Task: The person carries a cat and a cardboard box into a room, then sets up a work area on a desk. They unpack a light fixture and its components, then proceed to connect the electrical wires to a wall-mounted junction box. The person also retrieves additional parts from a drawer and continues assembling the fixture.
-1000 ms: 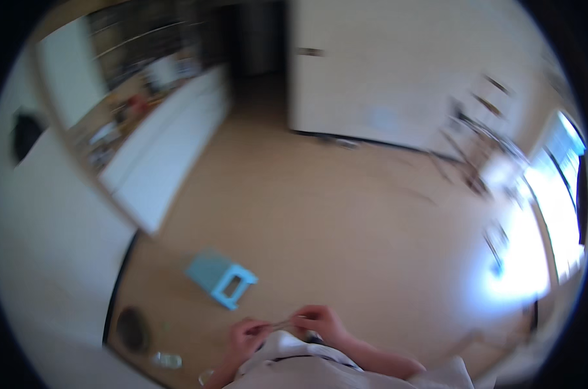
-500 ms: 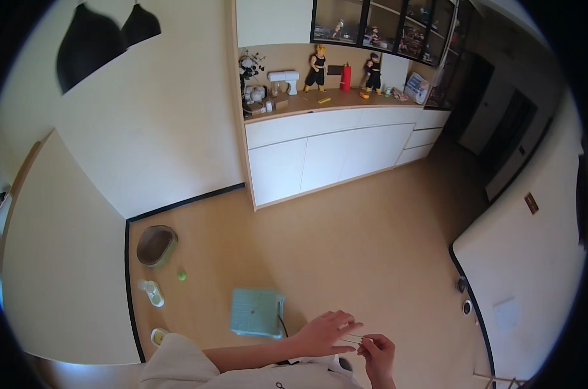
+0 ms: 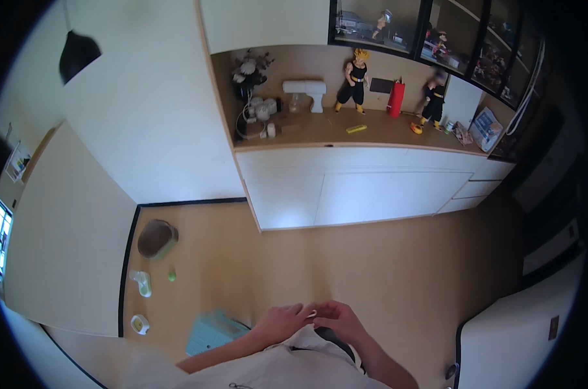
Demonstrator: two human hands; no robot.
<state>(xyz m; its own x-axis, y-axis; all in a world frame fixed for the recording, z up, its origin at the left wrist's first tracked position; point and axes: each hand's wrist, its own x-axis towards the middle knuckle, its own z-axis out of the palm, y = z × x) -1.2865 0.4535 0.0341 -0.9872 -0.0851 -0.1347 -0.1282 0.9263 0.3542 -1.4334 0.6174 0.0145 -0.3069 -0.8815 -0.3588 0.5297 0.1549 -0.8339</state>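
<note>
My left hand (image 3: 283,323) and my right hand (image 3: 338,320) meet in front of my body, over the pale top I wear. Between their fingertips shows a thin white loop (image 3: 312,314), small and partly covered by the fingers; I cannot make out its exact kind. Both hands have bent fingers closed in on it. Just left of my left forearm, a light blue-green stool-like box (image 3: 213,334) stands on the floor.
Along the left wall are a brown oval pet bed (image 3: 157,240), a green ball (image 3: 172,275), a white-green dispenser (image 3: 143,283) and a bowl (image 3: 139,325). Ahead stands a white cabinet (image 3: 355,198) with figurines (image 3: 353,84) and a red cylinder (image 3: 396,99) on its counter.
My view has moved closer to the cabinet. The hands have drawn together toward my body; the thin strands stretched between them now appear as a short loop.
</note>
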